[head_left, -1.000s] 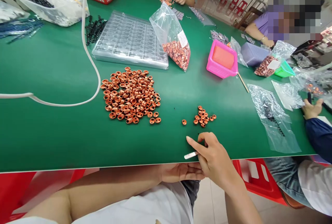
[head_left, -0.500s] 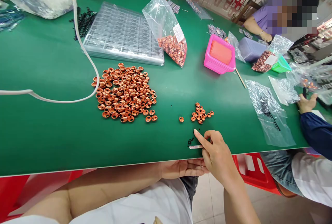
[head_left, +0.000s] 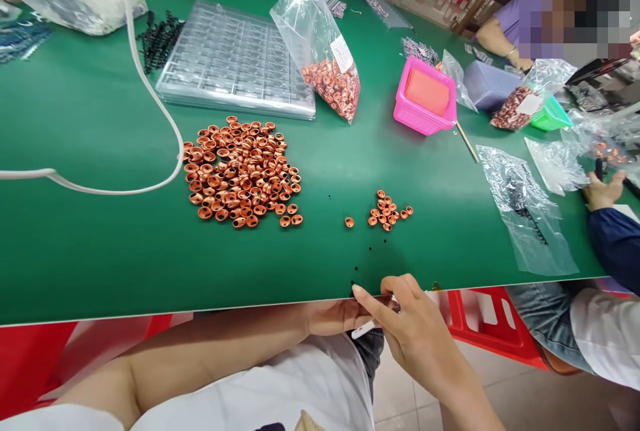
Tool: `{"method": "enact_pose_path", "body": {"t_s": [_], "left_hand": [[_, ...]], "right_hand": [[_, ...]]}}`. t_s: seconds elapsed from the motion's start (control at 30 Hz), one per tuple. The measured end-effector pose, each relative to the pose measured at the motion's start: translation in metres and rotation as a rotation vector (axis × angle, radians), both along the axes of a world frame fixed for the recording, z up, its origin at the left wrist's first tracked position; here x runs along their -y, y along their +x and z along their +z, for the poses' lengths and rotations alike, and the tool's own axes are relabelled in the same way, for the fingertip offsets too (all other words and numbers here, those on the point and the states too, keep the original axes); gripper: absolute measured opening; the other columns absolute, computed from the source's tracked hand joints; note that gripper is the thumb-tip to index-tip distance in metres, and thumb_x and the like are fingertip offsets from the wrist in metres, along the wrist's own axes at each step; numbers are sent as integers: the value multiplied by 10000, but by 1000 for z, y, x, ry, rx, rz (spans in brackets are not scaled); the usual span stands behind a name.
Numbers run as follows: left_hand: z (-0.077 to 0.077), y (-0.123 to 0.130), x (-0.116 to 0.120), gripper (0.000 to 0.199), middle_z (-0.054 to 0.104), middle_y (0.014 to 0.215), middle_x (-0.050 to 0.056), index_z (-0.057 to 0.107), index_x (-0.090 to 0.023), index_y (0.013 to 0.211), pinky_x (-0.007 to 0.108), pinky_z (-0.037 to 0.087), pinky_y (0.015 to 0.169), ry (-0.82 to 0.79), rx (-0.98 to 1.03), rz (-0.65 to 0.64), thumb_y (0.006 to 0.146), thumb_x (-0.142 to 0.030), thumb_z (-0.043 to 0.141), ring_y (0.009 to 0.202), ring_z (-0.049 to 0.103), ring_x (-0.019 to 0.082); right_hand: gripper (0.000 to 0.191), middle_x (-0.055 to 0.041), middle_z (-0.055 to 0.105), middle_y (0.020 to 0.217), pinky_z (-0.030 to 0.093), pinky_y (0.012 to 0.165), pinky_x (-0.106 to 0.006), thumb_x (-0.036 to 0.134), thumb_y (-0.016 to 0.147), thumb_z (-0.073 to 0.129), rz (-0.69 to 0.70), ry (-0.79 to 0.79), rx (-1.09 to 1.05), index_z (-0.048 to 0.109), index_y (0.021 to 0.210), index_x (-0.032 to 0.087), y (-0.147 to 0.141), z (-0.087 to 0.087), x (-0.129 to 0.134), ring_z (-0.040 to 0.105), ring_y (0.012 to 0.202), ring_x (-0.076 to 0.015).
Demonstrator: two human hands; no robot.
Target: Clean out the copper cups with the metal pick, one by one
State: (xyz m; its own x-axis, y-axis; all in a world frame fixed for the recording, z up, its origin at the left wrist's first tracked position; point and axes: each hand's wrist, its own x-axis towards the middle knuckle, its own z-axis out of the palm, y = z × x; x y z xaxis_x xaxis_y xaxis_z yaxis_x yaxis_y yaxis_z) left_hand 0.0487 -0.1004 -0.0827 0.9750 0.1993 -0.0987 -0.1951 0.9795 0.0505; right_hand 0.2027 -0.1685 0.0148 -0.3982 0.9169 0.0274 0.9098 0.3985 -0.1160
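Note:
At the table's front edge my right hand (head_left: 407, 318) is closed on a narrow white strip (head_left: 363, 330), whose end pokes out below it. The index finger is stretched out, its tip by a tiny black bead (head_left: 353, 282). Several such black specks dot the green top between there and a small group of copper-coloured oval beads (head_left: 387, 212). Just under the edge, my left hand (head_left: 330, 318) lies palm up and open; my right hand partly covers its fingers. A single copper bead (head_left: 349, 222) sits apart, left of the small group.
A large heap of copper beads (head_left: 245, 174) lies to the left, crossed by a white cable (head_left: 173, 131). Behind are clear plastic trays (head_left: 230, 61), a bag of beads (head_left: 330, 78) and a pink basket (head_left: 423, 121). A co-worker's hand (head_left: 603, 190) is at the right.
My right hand has moved left and toward the table edge, taking the white strip past it. The small cluster of black beads has gone from the tabletop, with a few left strung out.

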Motion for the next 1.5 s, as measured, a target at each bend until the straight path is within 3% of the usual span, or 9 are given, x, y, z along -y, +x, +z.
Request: {"method": "enact_pose_path", "body": {"t_s": [0.17,0.37,0.47,0.63,0.97,1.2,1.5], "left_hand": [[3,0,-2,421,635,1197,146,531,-93,1304,393,244,1123,-1,-4,-26,932,-289,524,1165,568,221],[3,0,-2,385,634,1217,176,631,-41,1179,410,235,1147,8,-23,-62,918,-302,526,1208,557,264],[3,-2,-2,395,606,1264,186,640,-25,1170,404,219,1158,16,-29,-70,922,-302,507,1238,537,279],[2,-3,-2,396,624,1243,167,619,-55,1208,405,233,1146,22,-32,-53,920,-305,512,1197,570,264],[-1,-5,-2,321,676,1085,135,636,-77,1135,429,244,1127,-18,-27,18,917,-296,549,1123,591,223],[0,-8,0,356,652,1149,67,567,-193,1258,427,341,1059,-9,-67,78,908,-259,584,1123,564,200],[1,-9,0,352,625,1184,126,599,-117,1213,322,417,960,6,-95,31,922,-307,545,1132,573,219]], "right_hand": [[586,-63,526,989,478,671,-256,71,870,470,28,-26,-65,433,1377,361,2,2,7,475,825,-150],[587,-83,508,970,500,669,-316,76,867,400,-233,126,-56,407,1414,290,23,-6,-18,479,830,-186],[593,-85,502,955,509,665,-333,78,853,383,-276,150,-37,416,1413,271,27,-9,-33,481,831,-201],[609,-85,500,950,517,662,-319,75,841,399,-232,111,-13,407,1419,267,15,-11,-40,481,850,-202],[592,-72,495,974,457,617,-245,76,874,449,-102,55,41,417,1399,350,-2,-7,-27,450,823,-167],[567,-64,511,977,465,667,-268,104,885,487,23,43,20,426,1386,364,-4,-6,-17,441,785,-153],[584,-66,531,998,473,698,-276,50,882,439,89,49,-17,434,1379,356,-7,-6,-3,461,791,-144]]}}
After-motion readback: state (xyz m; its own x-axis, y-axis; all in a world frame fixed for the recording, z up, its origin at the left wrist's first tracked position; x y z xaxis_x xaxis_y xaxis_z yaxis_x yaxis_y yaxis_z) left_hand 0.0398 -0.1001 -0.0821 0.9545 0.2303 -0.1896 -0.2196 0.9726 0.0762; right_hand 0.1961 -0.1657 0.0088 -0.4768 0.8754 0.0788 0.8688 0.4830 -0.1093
